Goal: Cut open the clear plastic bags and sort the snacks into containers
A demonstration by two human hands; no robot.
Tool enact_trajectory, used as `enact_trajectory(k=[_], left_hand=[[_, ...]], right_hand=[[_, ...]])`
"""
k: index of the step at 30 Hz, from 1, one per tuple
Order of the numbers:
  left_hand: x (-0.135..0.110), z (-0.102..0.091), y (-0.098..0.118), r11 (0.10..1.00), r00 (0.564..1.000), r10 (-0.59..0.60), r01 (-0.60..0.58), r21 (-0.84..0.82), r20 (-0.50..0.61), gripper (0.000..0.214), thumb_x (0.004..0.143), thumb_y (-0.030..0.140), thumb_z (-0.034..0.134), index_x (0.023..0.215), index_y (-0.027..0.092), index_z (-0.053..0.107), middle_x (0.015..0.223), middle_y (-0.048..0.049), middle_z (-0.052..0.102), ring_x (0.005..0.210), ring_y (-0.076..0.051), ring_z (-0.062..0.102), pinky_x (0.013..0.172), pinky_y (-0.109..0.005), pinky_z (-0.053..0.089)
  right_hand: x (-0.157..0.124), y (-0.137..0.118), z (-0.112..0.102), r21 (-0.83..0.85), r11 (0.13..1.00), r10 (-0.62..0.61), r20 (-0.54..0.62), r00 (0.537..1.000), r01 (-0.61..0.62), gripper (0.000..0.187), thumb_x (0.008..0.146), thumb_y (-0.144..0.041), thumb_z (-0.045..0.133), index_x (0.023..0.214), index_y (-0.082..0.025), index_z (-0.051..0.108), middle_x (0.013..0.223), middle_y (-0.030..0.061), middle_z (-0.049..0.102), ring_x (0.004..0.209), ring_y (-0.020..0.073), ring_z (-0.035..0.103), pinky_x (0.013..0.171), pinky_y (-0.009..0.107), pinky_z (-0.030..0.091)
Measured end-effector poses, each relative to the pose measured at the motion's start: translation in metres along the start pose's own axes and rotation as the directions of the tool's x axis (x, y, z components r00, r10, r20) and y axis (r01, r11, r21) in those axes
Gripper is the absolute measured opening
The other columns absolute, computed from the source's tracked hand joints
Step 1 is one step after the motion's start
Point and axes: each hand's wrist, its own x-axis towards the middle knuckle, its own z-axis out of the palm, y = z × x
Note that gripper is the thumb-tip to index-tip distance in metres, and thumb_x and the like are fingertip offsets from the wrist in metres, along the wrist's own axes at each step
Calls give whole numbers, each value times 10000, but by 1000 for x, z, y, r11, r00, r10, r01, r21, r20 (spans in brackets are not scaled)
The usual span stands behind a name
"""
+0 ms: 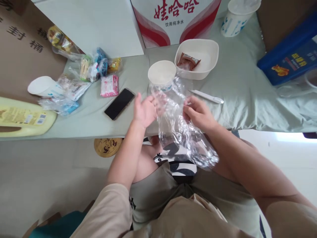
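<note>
A clear, crinkled plastic bag (173, 122) hangs between my hands over the table's front edge and down above my lap. My right hand (198, 112) is closed, pinching the bag's right side. My left hand (147, 109) has its fingers spread, with the thumb up; the fingertips lie against or inside the film, I cannot tell which. Just beyond the bag stands a white paper bowl (162, 72), partly covered by the film. To the right of it, a white rectangular tub (208, 56) holds a torn brown wrapper (188, 61).
Near my right hand lies a white utility knife or similar slim tool (206, 96). To the left are a phone (120, 103), a pink tissue pack (109, 86), packaged snacks (99, 64) and a tipped paper cup (46, 86). Boxes (173, 23) line the back.
</note>
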Motion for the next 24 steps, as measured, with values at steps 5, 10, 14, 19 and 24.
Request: enact_trajectory(k=[5,10,14,19,24], left_hand=[[1,16,-30,961,967,-172,124,246,189,701,682,688,807,1159,205,636,1095,-147,750,1092,-367,730,833,-470,606],[8,17,-36,955,991,-120,101,277,51,463,741,303,817,1143,215,605,1023,-78,778,943,-256,776,875,-400,605],[14,11,-30,968,994,-100,106,229,-35,291,797,263,701,1071,203,625,853,-56,780,787,-235,778,711,-330,610],[14,-4,-23,940,999,-48,51,338,-16,339,806,325,707,1118,215,633,591,13,686,480,-182,672,473,-244,507],[3,-14,-12,959,997,16,-37,283,73,231,799,275,703,1019,239,642,454,92,556,314,-104,494,365,-178,377]], right_hand=[[7,6,0,-311,950,-158,-364,918,40,142,840,-254,610,841,-281,471,607,-42,487,542,144,452,555,323,385],[10,8,-1,-43,995,-100,-309,946,91,361,792,-374,711,1063,-292,489,712,-59,538,567,130,508,570,310,441],[15,11,-5,177,984,46,-89,995,-30,310,763,-407,737,917,-237,527,688,-52,571,549,98,549,571,278,477],[14,8,-10,160,980,112,30,993,-116,296,826,-325,670,1084,-230,561,574,-63,614,450,115,539,507,272,460],[9,7,-15,341,940,-39,91,995,6,245,837,-345,642,1063,-258,605,627,-56,617,487,119,560,511,277,458]])
